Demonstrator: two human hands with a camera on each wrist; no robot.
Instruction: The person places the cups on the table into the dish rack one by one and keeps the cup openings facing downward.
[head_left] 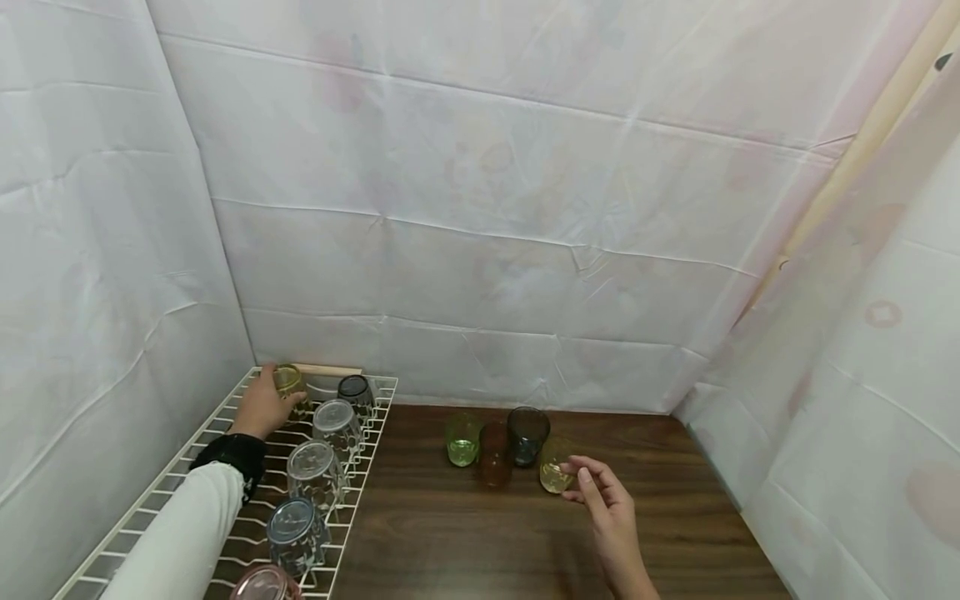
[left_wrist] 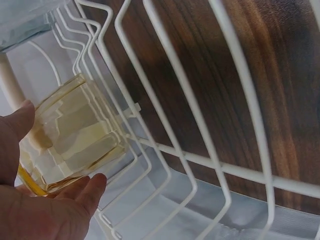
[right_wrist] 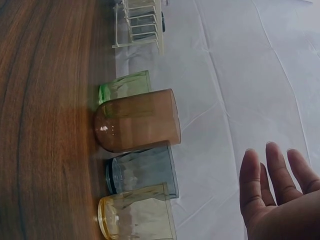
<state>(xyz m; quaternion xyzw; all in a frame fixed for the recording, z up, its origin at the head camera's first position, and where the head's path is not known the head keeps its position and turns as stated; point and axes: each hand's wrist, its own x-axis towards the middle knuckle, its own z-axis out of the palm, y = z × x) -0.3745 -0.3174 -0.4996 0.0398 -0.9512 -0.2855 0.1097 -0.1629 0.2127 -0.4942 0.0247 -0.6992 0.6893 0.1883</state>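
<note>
At the far end of a white wire rack (left_wrist: 240, 172), my left hand (head_left: 261, 406) grips an upside-down yellow glass (head_left: 288, 379). Thumb and fingers lie on either side of this glass (left_wrist: 80, 135) in the left wrist view. On the wooden table, my right hand (head_left: 609, 512) is beside another yellow glass (head_left: 555, 477), which stands upright. The right wrist view shows the right hand's fingers (right_wrist: 275, 172) apart from that glass (right_wrist: 137, 216), holding nothing. Left of it stand a dark grey glass (head_left: 528, 433), a brown glass (head_left: 494, 462) and a green glass (head_left: 462, 442).
Along the rack's right side stand several upside-down glasses: a dark one (head_left: 356, 393), a clear one (head_left: 336, 423), another clear one (head_left: 315, 471), a blue one (head_left: 294, 529) and a pink one (head_left: 266, 585). White sheeting (head_left: 480, 208) hangs behind the brown table (head_left: 450, 542) and on both sides.
</note>
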